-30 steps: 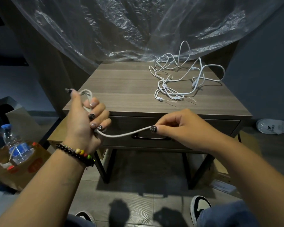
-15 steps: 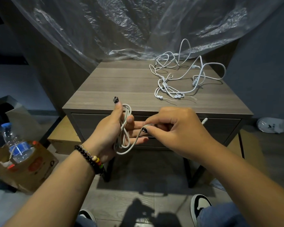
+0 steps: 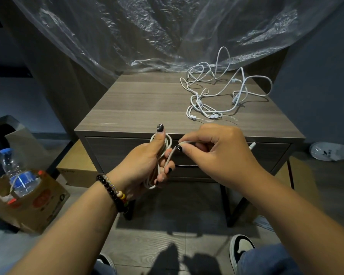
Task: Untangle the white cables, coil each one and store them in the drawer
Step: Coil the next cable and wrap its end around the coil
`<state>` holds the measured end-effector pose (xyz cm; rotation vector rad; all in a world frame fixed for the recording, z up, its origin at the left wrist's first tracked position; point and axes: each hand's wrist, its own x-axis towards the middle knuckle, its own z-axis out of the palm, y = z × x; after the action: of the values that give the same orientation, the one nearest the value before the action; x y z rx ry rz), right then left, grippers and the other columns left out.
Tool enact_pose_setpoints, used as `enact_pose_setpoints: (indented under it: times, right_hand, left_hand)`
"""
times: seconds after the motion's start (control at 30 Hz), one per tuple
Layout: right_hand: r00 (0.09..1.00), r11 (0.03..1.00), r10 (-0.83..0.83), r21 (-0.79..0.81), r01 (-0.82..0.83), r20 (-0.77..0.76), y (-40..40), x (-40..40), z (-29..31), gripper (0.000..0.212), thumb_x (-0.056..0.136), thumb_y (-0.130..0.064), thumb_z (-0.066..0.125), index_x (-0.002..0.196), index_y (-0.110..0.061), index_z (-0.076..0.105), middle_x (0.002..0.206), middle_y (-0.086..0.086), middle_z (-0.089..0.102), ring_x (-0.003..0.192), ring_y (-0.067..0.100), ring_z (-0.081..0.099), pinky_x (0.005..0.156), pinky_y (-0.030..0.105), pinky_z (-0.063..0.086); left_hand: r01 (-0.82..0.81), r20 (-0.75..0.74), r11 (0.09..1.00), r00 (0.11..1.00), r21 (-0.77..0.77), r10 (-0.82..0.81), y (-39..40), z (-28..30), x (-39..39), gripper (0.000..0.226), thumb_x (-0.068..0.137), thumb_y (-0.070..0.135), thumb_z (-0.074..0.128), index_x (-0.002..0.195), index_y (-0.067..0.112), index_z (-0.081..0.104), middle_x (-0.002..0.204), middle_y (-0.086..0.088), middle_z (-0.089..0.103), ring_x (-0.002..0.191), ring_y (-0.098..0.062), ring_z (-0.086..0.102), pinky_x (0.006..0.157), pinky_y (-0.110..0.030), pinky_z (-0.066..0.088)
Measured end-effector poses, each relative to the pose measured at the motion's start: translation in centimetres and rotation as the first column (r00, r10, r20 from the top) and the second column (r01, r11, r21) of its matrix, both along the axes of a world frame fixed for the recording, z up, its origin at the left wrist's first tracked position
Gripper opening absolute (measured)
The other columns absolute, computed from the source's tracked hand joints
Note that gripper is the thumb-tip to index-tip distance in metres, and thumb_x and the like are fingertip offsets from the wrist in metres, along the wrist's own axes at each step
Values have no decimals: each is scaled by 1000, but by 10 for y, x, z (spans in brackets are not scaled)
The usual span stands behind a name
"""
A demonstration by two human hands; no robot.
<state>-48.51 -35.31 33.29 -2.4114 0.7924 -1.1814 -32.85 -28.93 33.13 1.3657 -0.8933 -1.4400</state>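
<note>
since a second ago the hands have come together: the stretched span of cable is gone, now wound into loops around the left hand (image 3: 147,163). that hand holds the coil (image 3: 163,155) in front of the drawer (image 3: 266,155), fingers curled round it and thumb raised along the loops, likely to keep the turns from springing apart. the right hand (image 3: 216,153) pinches the loose tail between thumb and forefinger close beside the coil, with the plug end (image 3: 252,145) sticking out past its knuckles, probably ready to wrap or tuck the last bit. the remaining white cables (image 3: 216,96) lie tangled on the far right of the counter (image 3: 137,108). the drawer looks closed, so nothing is stored yet.
</note>
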Motion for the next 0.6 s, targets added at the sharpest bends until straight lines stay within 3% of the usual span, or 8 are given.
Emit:
enact_pose_setpoints:
  times: [0.13,0.33,0.6]
  right_hand:
    - [1000,999,-22,28,22,7,-1,1,-1,12,78,-28,68,82,-23,78,63,-7,62,61,10,53,57,32,47]
    - [999,998,-21,52,23,-26,-2,0,-3,7,79,-25,72,81,-25,78,62,-12,59,61,8,53,57,23,41]
    - [997,995,-75,63,76,-11,-2,1,-5,7,78,-26,71,81,-27,77,61,-14,59,60,7,55,57,26,44]
  left_hand:
    - [14,-16,1000,1000,16,-14,-1,0,2,54,88,65,34,81,13,48,47,-2,42,27,-7,27,34,-9,23]
    - [113,46,994,993,-12,-112,-3,-4,2,68,89,62,30,102,2,60,44,1,37,27,-5,25,34,-11,24]
    - [144,27,990,989,1,-143,-1,1,3,54,87,60,33,74,11,51,46,1,33,27,-6,26,34,-12,25]
